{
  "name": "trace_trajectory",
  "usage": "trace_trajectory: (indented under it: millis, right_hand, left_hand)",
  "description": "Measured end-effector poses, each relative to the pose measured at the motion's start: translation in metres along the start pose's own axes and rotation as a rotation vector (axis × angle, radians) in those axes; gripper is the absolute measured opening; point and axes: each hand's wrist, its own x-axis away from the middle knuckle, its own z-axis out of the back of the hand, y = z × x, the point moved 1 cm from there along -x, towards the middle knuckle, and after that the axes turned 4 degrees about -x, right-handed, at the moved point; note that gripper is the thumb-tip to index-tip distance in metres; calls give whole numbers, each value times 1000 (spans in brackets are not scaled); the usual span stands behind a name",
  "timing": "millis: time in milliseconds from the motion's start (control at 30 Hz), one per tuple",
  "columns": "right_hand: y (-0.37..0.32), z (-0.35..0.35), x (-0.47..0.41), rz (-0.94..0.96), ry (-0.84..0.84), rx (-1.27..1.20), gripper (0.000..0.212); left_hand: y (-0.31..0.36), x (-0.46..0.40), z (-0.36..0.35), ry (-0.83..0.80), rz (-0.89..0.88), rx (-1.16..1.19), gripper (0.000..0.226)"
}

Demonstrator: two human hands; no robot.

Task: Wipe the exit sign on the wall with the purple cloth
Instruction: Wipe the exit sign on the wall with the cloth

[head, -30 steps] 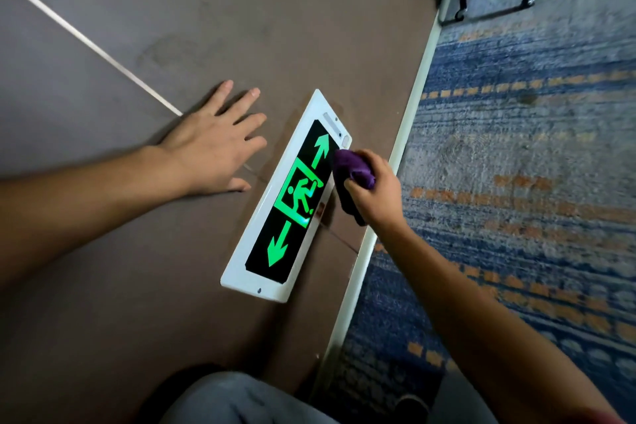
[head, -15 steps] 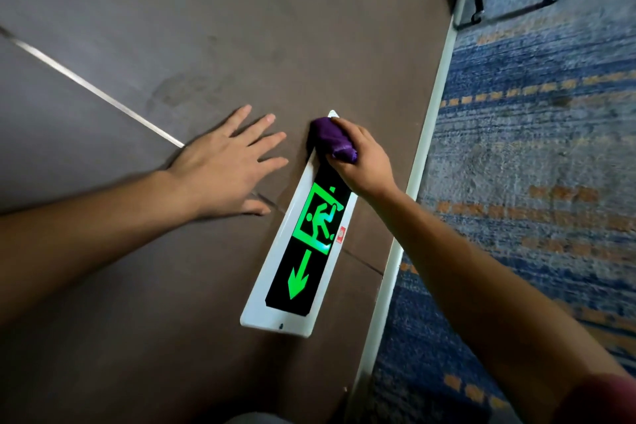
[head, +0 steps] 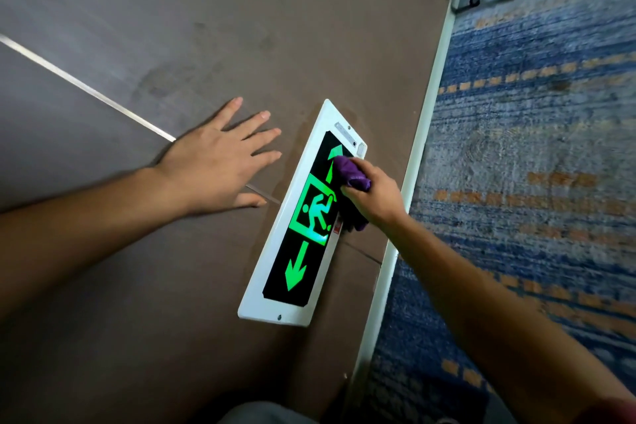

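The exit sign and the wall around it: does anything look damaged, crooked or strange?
The exit sign looks intact and lit, flat on the wall. The only oddities are faint dark smudges on the wall above the left hand. The right hand presses the purple cloth on the sign.

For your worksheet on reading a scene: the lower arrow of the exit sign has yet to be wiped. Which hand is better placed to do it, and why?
The right hand: its grip holds the purple cloth on the exit sign. The left hand lies flat and empty on the wall beside it.
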Motion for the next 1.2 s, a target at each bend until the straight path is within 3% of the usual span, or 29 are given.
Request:
trace_trajectory:
  millis: [667,933,1067,1200]
  right_hand:
    - [27,-99,190,137,-95,94,77]
    - [15,-101,202,195,-133,-7,73]
    - [-16,-95,185,321,9,-133,74]
    - [-39,-93,164,418,-34,-32,71]
  left_hand:
    - [5,9,7,-56,-41,-37,81]
    - [4,11,-2,24,-86,4,74]
    - [4,11,-3,25,-89,21,73]
    - [3,9,-2,15,-84,31,74]
